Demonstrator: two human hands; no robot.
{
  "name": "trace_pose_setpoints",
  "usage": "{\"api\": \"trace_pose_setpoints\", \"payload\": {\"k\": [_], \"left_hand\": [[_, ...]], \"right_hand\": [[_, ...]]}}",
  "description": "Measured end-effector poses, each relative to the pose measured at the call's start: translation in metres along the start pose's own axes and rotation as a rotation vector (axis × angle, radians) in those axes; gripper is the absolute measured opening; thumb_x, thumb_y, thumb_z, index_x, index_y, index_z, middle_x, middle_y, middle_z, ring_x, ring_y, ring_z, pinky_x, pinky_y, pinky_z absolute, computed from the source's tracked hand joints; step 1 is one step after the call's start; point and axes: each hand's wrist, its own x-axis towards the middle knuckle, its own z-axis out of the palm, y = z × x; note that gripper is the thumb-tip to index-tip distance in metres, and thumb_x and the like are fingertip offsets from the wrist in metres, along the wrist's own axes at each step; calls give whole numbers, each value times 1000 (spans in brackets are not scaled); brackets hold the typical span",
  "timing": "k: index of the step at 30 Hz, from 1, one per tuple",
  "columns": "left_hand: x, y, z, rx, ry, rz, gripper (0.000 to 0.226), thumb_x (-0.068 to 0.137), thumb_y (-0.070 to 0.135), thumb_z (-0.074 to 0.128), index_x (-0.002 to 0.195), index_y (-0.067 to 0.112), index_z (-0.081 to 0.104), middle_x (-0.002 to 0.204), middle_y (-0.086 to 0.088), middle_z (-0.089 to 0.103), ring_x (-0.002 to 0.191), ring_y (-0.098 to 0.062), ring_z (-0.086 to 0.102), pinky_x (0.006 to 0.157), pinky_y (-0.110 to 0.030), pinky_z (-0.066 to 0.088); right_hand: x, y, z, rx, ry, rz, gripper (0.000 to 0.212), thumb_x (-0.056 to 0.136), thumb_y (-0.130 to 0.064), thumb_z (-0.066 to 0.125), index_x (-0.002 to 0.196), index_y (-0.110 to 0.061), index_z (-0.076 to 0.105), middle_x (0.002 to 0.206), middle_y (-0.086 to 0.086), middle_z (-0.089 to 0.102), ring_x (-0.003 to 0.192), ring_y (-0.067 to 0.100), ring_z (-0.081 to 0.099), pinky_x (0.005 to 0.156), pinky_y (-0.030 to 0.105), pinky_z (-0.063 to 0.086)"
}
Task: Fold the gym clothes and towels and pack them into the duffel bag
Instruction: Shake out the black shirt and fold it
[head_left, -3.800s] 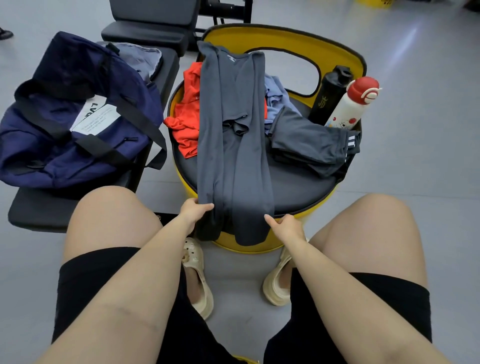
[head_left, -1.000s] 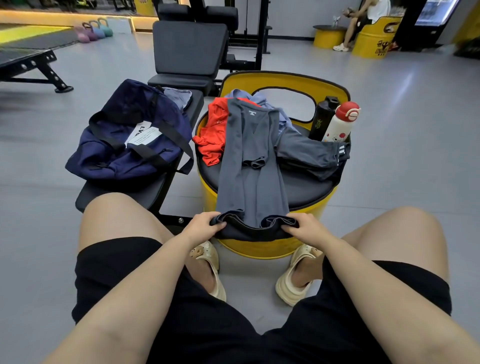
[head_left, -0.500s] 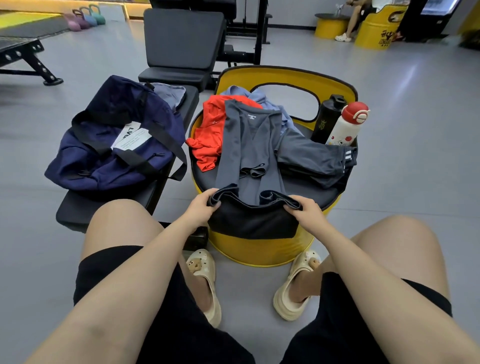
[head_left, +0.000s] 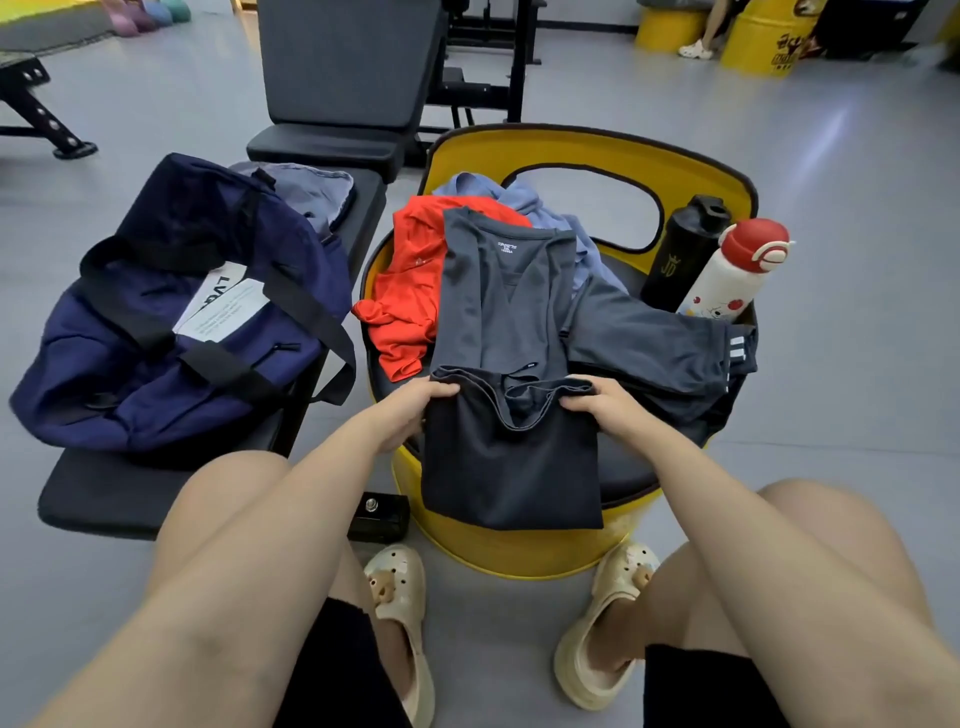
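1. Two hands hold the same garment: the left hand (head_left: 410, 415) pinches the left corner of the bottom hem of the grey shirt (head_left: 506, 332), and the right hand (head_left: 605, 410) pinches the right corner, with the fingers of both curled over the cloth.
2. The grey shirt lies lengthwise on the black cushion of the yellow drum seat (head_left: 519, 551), collar at the far end. Its lower part is doubled up toward the collar, so the hem is raised above the middle of the shirt and the fold hangs down over the front edge of the seat (this hanging part looks darker).
3. An orange garment (head_left: 402, 291) lies crumpled on the seat, touching the left side of the grey shirt and partly under it.
4. A light blue garment (head_left: 540, 205) is behind the collar, near the yellow backrest.
5. Dark grey shorts with white stripes (head_left: 654, 338) lie to the right of the shirt and reach the right edge of the seat.
6. Two bottles lean at the right rear of the seat: a black bottle (head_left: 683, 254) and, just beside it, a white bottle with a red cap (head_left: 730, 275).
7. The navy duffel bag (head_left: 156, 322) rests on a black bench (head_left: 98, 499) to the left of the seat, well apart from both hands. It has black straps and a white label on top; I cannot tell whether it is open.
8. A grey-blue piece of cloth (head_left: 314, 192) lies behind the bag on the bench.
9. Two cream clogs (head_left: 402, 618) are on the grey floor in front of the seat.
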Motion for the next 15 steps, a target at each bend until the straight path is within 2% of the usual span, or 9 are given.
{"api": "trace_pose_setpoints", "payload": {"k": [3, 5, 7, 10, 12, 15], "left_hand": [[26, -2, -1, 19, 85, 28, 21, 96, 12, 51, 114, 17, 59, 121, -7, 63, 109, -21, 58, 96, -33, 45], [39, -4, -3, 49, 134, 85, 25, 96, 10, 52, 120, 11, 58, 122, -7, 61, 112, -23, 57, 93, -29, 43], [47, -6, -5, 142, 210, 128, 27, 97, 10, 51, 123, 8, 57, 119, -6, 60, 114, -22, 55, 88, -24, 39], [58, -13, -13, 299, 400, 124, 28, 96, 16, 52, 123, 9, 59, 122, -8, 61, 115, -24, 54, 87, -25, 39], [62, -18, -16, 396, 480, 133, 29, 94, 19, 55, 121, 9, 61, 120, -10, 62, 115, -26, 55, 87, -27, 39], [62, -22, -17, 485, 518, 179, 27, 92, 19, 59, 117, 9, 60, 115, -10, 63, 110, -26, 55, 80, -23, 36]], "right_hand": [[21, -2, 3, -92, 26, -25, 27, 91, 7, 53, 86, -17, 64, 84, -3, 65, 75, 2, 58, 71, 12, 45], [34, -1, 6, -153, 62, -40, 22, 91, 7, 53, 96, -11, 64, 92, 2, 64, 86, 9, 56, 76, 18, 43], [44, 3, 11, -241, 135, -43, 23, 92, 2, 53, 107, -12, 65, 97, 3, 63, 94, 16, 56, 80, 23, 41], [45, 11, 17, -432, 310, -13, 23, 94, -12, 53, 115, -18, 61, 98, 4, 61, 93, 21, 53, 76, 24, 37], [43, 18, 21, -470, 383, -12, 23, 95, -17, 54, 117, -16, 58, 102, 8, 63, 95, 25, 56, 76, 28, 40], [42, 23, 26, -569, 442, -6, 31, 96, -23, 54, 125, -13, 51, 108, 12, 63, 103, 32, 57, 84, 37, 45]]}}
